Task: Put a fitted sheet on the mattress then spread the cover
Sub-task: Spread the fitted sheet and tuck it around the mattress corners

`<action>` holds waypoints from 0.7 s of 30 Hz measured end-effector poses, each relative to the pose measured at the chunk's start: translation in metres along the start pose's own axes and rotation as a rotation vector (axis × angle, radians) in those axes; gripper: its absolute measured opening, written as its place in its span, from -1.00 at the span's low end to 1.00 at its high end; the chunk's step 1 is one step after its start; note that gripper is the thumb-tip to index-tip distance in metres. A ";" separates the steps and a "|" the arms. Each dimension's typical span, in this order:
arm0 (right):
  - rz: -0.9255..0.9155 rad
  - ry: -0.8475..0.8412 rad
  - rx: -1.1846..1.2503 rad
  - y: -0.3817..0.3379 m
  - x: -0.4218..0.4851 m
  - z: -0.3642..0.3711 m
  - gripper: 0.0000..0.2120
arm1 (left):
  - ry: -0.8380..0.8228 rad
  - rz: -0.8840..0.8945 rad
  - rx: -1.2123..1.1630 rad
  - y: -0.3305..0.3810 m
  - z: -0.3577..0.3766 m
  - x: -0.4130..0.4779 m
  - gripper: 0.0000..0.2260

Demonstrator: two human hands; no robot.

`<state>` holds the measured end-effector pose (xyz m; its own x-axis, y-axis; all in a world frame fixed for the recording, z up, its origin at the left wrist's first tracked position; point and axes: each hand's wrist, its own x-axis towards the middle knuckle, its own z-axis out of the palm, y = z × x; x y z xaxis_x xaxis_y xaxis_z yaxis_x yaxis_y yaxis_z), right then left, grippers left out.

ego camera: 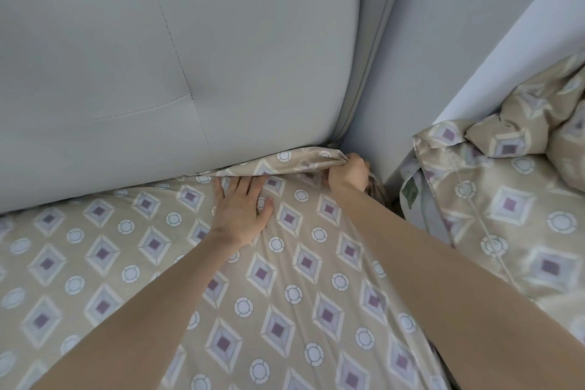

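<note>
The left hand (242, 212) lies palm down on the fitted sheet (285, 310), fingers straight and slightly spread, thumb out to the right. Its fingertips (218, 188) reach the fold where the sheet meets the headboard (190, 41). It presses the cloth flat and grips nothing.

The right hand (348, 172) is just beside it, to the right and a little further up. It is closed round a bunched corner of the same sheet, with the fingers curled into the cloth and the knuckles turned toward the wall (411, 57). The 2 hands are apart but near each other, and a raised ridge of gathered fabric runs between them along the base of the headboard. Both forearms are bare: the left comes in from the lower left corner of the view and the right from the lower right.

The sheet is beige, printed with purple-centred diamonds and white rings, and it covers the whole visible top of the bed; the mattress beneath it is hidden. Creases fan out from the gripped corner down across the surface. The headboard is pale grey, padded and stitched in panels, and stands upright behind the sheet.

To the right of the right forearm, against the wall, lies the cover (506, 215), a crumpled heap in the same print. Whether it rests on the bed or beside it cannot be told.
</note>
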<state>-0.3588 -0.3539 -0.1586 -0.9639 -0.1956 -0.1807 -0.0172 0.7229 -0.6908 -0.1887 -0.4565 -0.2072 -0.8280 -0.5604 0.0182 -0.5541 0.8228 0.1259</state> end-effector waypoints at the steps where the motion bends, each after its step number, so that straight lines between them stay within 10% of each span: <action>1: 0.035 0.007 0.071 -0.003 0.001 0.001 -0.71 | 0.000 -0.012 -0.005 0.000 -0.001 0.005 -0.36; 15: 0.046 0.229 0.535 -0.004 0.010 0.039 -0.66 | -0.195 -0.095 -0.009 0.009 -0.019 0.037 -0.37; 21: 0.014 0.207 0.552 -0.008 0.022 0.039 -0.64 | -0.257 -0.127 -0.084 0.017 -0.030 0.057 -0.74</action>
<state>-0.3693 -0.3902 -0.1843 -0.9958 -0.0145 -0.0904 0.0835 0.2620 -0.9615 -0.2426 -0.4768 -0.1742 -0.7529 -0.6074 -0.2533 -0.6546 0.7308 0.1933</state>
